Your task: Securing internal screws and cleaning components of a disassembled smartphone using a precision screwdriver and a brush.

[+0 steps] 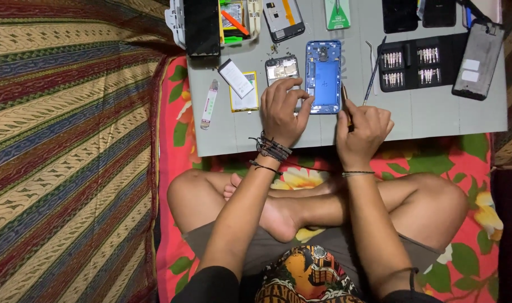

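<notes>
A blue opened phone body [323,76] lies face down on a grey work mat [435,118]. My left hand [284,109] rests on the mat just left of it, fingertips touching its lower left edge and a small circuit board part [282,68]. My right hand [361,130] is closed around a thin screwdriver [344,94] whose tip points up beside the phone's right edge.
A black bit set case [418,62], tweezers [371,59], a phone battery [244,98], a white strip [209,104], loose screens and frames [479,59] and a parts tray [202,25] cover the mat. My crossed legs [323,207] sit below on a floral sheet [174,146].
</notes>
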